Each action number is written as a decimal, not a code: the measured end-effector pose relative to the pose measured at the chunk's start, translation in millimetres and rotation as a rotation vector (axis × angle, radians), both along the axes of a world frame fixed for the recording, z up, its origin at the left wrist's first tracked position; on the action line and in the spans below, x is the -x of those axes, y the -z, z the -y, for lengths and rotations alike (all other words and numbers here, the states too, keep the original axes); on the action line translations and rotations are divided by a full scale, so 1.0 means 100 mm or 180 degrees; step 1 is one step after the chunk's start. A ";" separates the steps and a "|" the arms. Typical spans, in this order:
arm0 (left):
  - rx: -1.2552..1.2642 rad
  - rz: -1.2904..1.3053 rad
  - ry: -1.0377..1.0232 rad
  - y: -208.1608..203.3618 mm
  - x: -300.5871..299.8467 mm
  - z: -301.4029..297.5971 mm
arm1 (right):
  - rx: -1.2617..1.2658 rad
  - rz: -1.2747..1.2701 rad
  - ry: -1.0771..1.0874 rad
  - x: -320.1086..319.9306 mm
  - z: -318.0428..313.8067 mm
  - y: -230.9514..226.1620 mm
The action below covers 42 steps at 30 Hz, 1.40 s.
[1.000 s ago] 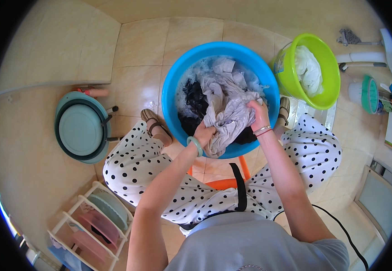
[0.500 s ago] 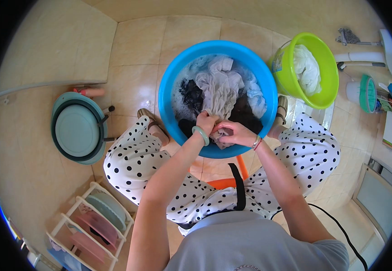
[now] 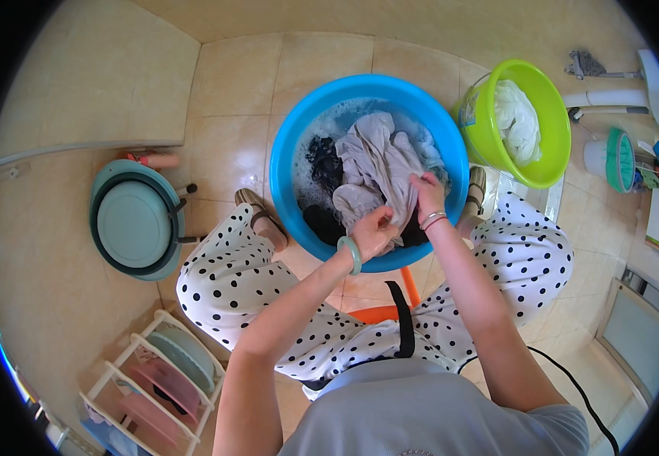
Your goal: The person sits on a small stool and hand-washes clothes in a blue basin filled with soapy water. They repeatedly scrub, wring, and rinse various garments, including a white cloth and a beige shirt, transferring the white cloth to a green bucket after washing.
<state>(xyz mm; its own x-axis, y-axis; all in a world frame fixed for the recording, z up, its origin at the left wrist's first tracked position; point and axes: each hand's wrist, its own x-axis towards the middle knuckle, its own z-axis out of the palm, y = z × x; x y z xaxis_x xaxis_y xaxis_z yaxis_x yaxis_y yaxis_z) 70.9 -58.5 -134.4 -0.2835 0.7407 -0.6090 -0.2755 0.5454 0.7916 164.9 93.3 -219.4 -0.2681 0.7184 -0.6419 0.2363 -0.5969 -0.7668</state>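
Note:
A large blue basin (image 3: 288,209) of sudsy water stands on the floor between my feet. In it lies a wet, light grey garment (image 3: 375,156), bunched and partly spread over the other laundry. My left hand (image 3: 373,230) is closed on the garment's near edge, fingers curled. My right hand (image 3: 428,196) grips the same garment at its right side, fingers pressed together on the cloth. Black clothes (image 3: 324,163) soak at the basin's left. Pale blue cloth shows at the right, partly hidden by the garment and my right hand.
A lime green bucket (image 3: 556,129) with white cloth (image 3: 517,121) inside stands right of the basin. On the left are stacked grey-green basins (image 3: 133,222) and a white rack (image 3: 114,367) holding basins. An orange stool (image 3: 375,312) is beneath me; a black cord (image 3: 580,391) runs at the right.
My right hand has moved up and right along the garment, my left slightly down and right. The garment is now spread wider, covering more of the dark and pale blue laundry.

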 end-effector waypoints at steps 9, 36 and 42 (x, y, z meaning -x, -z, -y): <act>0.1074 -0.0041 -0.1747 1.23 0.37 0.52 | 0.1728 -0.1638 0.0047 0.30 -0.22 -1.48; -0.1368 0.0316 0.0453 -1.13 0.38 -0.28 | 0.1594 0.0180 -0.1308 -0.09 -0.48 -0.60; -0.0982 0.0140 0.1247 -0.86 0.51 -0.08 | 0.1672 -0.0419 -0.0990 0.03 -0.33 -0.66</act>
